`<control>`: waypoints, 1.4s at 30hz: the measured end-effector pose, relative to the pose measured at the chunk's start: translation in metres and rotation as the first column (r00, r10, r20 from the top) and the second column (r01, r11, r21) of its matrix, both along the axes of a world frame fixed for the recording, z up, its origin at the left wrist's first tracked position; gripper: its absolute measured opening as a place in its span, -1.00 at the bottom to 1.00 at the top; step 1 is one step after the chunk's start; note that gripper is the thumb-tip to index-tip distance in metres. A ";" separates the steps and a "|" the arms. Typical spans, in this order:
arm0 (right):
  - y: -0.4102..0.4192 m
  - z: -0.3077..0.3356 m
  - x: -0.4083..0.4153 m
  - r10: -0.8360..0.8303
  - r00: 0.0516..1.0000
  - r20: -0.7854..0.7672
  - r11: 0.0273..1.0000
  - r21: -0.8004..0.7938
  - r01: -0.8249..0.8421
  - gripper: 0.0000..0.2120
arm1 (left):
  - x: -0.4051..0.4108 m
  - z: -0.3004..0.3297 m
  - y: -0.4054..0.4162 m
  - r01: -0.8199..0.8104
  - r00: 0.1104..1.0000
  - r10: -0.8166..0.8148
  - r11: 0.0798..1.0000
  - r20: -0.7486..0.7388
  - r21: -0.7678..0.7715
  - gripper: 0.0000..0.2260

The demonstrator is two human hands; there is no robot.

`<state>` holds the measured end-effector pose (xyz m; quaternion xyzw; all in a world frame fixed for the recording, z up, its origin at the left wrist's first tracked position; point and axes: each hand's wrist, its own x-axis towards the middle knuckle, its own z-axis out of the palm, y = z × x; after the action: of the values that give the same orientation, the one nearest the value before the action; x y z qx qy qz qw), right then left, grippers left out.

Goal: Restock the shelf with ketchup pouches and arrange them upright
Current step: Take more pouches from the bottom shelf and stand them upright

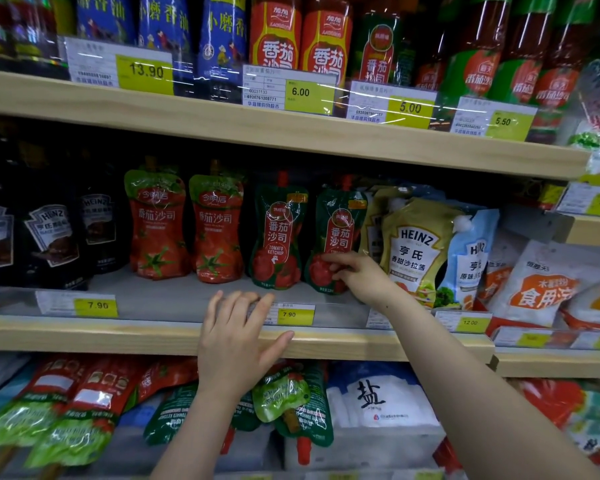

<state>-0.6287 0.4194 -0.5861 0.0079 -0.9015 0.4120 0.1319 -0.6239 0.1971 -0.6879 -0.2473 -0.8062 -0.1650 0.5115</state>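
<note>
On the middle shelf [174, 336] stand two red ketchup pouches [158, 223] [217, 228] and two dark green ketchup pouches, all upright. The left green pouch [278, 233] stands free. My right hand [355, 273] pinches the lower right part of the right green pouch [338, 223]. My left hand [238, 339] rests with straight fingers on the shelf's front rail, over a price tag, and holds nothing. Several more green and red ketchup pouches [293, 407] lie flat on the shelf below.
Black Heinz pouches [49, 233] stand left of the ketchup. A yellow Heinz salad dressing pouch [418, 251] and a blue one [471, 258] lean at the right, close to my right hand. Bottles [276, 36] fill the top shelf. A white salt bag [374, 396] lies below.
</note>
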 end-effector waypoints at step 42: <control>0.021 -0.062 0.112 0.079 0.927 -0.365 0.875 0.472 0.111 -0.50 | 0.065 -0.071 0.025 0.269 0.955 -0.120 0.732 0.270 -0.626 -0.58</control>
<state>-0.5168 0.4403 -0.6484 0.1111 -0.9339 0.1631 0.2983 -0.5593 0.2218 -0.7593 -0.4753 -0.8315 0.0501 0.2833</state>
